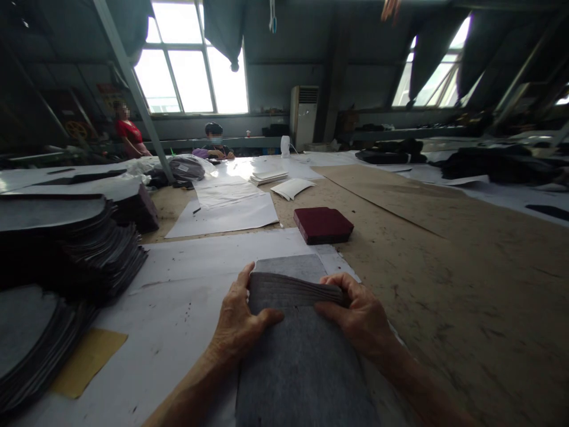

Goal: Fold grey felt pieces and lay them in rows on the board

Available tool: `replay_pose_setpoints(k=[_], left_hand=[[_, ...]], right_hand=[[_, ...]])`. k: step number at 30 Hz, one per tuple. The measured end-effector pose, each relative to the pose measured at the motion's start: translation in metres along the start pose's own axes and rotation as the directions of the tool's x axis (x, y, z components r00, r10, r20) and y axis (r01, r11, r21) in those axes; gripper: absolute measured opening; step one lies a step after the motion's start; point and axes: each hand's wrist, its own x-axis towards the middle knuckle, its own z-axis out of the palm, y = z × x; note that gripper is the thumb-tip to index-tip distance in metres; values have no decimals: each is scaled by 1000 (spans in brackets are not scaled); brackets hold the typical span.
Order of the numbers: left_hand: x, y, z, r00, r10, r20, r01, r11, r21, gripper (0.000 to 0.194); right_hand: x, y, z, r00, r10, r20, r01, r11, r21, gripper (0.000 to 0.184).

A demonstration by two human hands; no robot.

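The grey stack (pixel 291 287) is raised between both hands just below the middle of the view, its layered edges turned toward the wearer. A grey sheet (pixel 306 367) runs from it toward six o'clock; whether it belongs to the same stack, I cannot tell. More grey shows just behind, at twelve.

The left hand (pixel 242 315) is spread around the stack's nine o'clock end, thumb stretched inward and index finger up at the far corner; how firmly it grips, I cannot tell. At the three o'clock end the right hand (pixel 355 308) pinches the layers between thumb and fingers.

White paper (pixel 178 308) lies beneath on the left, and bare brown tabletop (pixel 466 284) spreads out at three. Near the stack, at one, sits a maroon block (pixel 323 225). Two white sheets (pixel 292 188) lie at twelve, beyond more paper (pixel 226 216) between ten and eleven.

Well apart at nine stand two dark piles (pixel 80 237), one nearer the wearer, with a yellow card (pixel 91 362) between eight and nine. Black cloth (pixel 502 166) is heaped at two.

Farther off, a masked co-worker (pixel 214 142) is at eleven, another in red (pixel 128 130) at ten. A white cabinet (pixel 304 118) stands at twelve.
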Motion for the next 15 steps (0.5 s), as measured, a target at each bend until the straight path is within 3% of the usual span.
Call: replay_pose_setpoints(k=[3, 6, 7, 9, 12, 15], left_hand=[[-4, 4, -2, 988, -75, 136, 114, 945, -308, 54], [-10, 7, -3, 943, -120, 309, 284, 775, -565, 38], [-12, 8, -3, 942, -129, 311, 300, 743, -599, 36], [-15, 10, -4, 970, -124, 207, 228, 751, -620, 33], [-17, 14, -6, 995, -83, 56, 100, 758, -645, 33], [-16, 15, -5, 980, -127, 152, 198, 631, -750, 26]], right_hand=[[2, 2, 0, 995, 100, -13, -95, 975, 203, 33], [3, -2, -2, 983, 157, 94, -180, 917, 356, 38], [2, -4, -3, 977, 158, 144, -202, 901, 383, 36], [0, -9, -5, 959, 143, 245, -235, 883, 406, 34], [-9, -12, -6, 973, 43, 227, -126, 922, 366, 31], [-19, -12, -7, 975, -213, 62, 190, 945, 267, 19]])
